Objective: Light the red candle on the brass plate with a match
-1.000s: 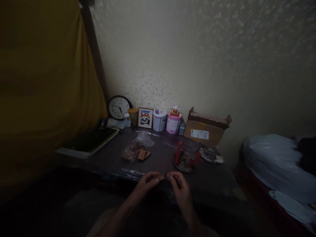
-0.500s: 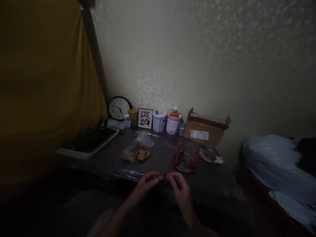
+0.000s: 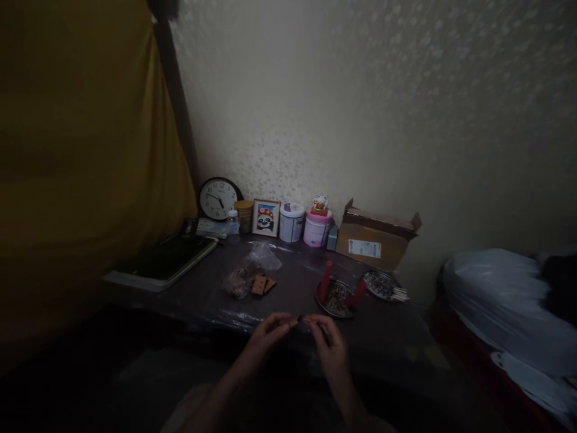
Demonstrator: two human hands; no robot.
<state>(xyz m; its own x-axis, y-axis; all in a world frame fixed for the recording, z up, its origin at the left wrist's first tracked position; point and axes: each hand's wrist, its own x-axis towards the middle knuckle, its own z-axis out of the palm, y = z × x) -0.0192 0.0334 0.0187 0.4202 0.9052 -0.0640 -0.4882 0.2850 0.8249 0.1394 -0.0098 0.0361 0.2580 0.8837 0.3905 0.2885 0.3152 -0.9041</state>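
My left hand (image 3: 265,334) and my right hand (image 3: 330,344) meet at the near edge of a dark table (image 3: 297,282). Their fingertips pinch a small dark piece (image 3: 301,322) between them; the light is too dim for me to name it. Just beyond the hands stands a round metal dish (image 3: 336,297) of small dark bits with two red sticks (image 3: 325,272) propped in it. To the left of it lies a clear plastic bag (image 3: 252,267) with brown flat pieces (image 3: 262,284) beside it.
A second dish (image 3: 381,284) with thin sticks lies right of the first. Along the wall stand a clock (image 3: 218,198), a framed panda picture (image 3: 265,218), two tubs (image 3: 306,224) and an open cardboard box (image 3: 376,237). A notebook (image 3: 164,260) lies left; a plastic-covered bundle (image 3: 505,300) sits right.
The hands hold nearly the same pinch; the view has drifted slightly, so the table items sit a little lower in the picture.
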